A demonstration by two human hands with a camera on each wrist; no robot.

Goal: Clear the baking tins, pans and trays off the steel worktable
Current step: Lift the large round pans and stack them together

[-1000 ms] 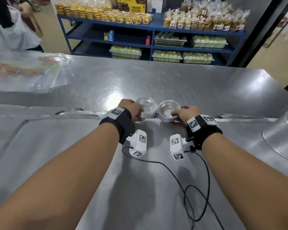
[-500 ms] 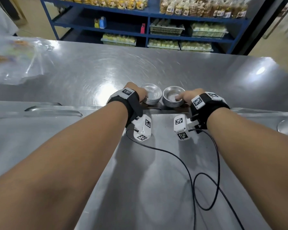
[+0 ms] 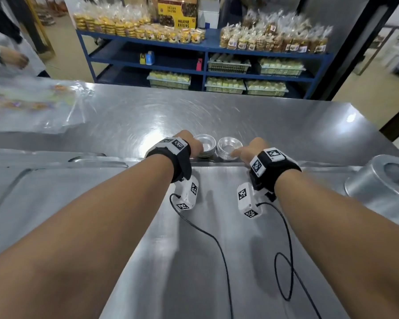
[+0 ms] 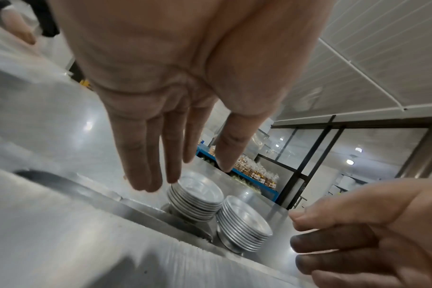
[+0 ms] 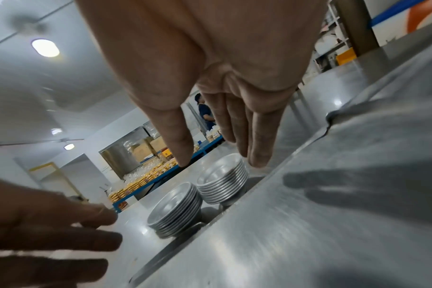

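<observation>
Two stacks of small round aluminium tins stand side by side on the steel worktable point(image 3: 274, 116), just past the far edge of a big flat tray. My left hand point(image 3: 194, 146) hovers over the left stack point(image 3: 205, 146) with straight fingers point(image 4: 146, 181) at its near rim point(image 4: 195, 196) and the thumb above its far side. My right hand point(image 3: 247, 149) is spread the same way over the right stack point(image 3: 229, 147), thumb and fingers point(image 5: 257, 161) either side of the top tin point(image 5: 222, 181). Neither hand grips anything.
Large flat steel trays point(image 3: 217, 238) lie under my forearms. An upturned round cake tin point(image 3: 382, 183) stands at the right. Clear plastic bags point(image 3: 32, 104) cover the table's left. Blue shelves point(image 3: 205, 47) of packed goods stand behind, with another person point(image 3: 7, 58) at far left.
A second ago both hands were curled on the two stacks. Their fingers have now straightened and come off the tins, which stand on the table.
</observation>
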